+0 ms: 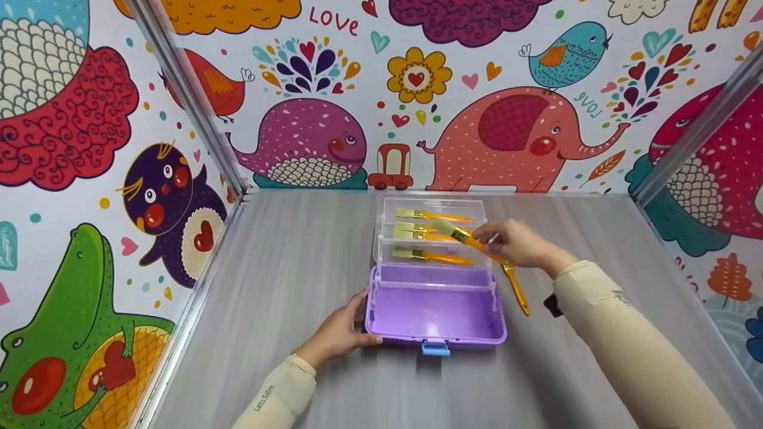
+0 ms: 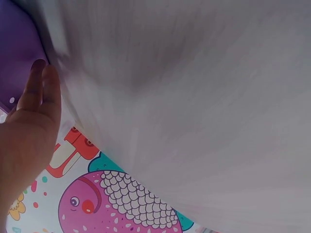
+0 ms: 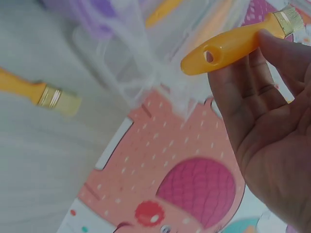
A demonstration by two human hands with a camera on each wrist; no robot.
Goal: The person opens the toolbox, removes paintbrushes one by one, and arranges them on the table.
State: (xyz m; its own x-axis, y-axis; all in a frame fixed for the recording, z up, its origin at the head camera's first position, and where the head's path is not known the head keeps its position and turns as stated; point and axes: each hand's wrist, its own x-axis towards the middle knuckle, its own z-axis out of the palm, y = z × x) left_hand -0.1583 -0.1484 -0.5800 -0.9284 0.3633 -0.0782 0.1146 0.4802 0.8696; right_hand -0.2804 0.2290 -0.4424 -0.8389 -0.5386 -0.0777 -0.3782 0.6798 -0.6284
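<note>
My right hand pinches a paintbrush with an orange handle and pale bristles, above the right side of the clear trays. In the right wrist view, thumb and fingertips meet on that brush's handle. My left hand rests against the left side of a purple toolbox, thumb at its front corner. The left wrist view shows straight fingers along the purple wall. Behind the box's bare main compartment rise tiered clear trays, holding several similar brushes.
Another orange-handled brush lies on the grey tabletop right of the box. A blue latch hangs at the box's front. Cartoon-printed walls enclose the table, with metal posts at the corners.
</note>
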